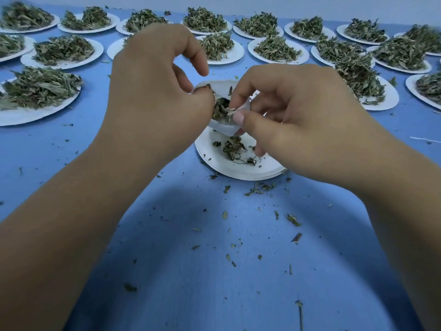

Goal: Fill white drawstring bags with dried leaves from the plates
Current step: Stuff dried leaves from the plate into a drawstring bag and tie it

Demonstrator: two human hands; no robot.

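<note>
The white drawstring bag (pixel 223 127) is held open above the near plate (pixel 238 170), with dried leaves (pixel 220 108) showing in its mouth. The left hand (pixel 152 91) pinches the rim at 9 o'clock with curled fingers (pixel 202 94). The right hand (pixel 298 120) pinches the 3 o'clock edge. Toward 12 o'clock, heaped plates (pixel 252 50) crowd the blue surface (pixel 214 259).

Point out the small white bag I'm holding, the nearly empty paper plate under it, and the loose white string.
Small white fabric drawstring bag (pixel 223 128): head view, lower fabric below the opening.
Nearly empty white paper plate (pixel 241 173): head view, near rim.
Loose white string (pixel 421 139): head view, its middle.
</note>
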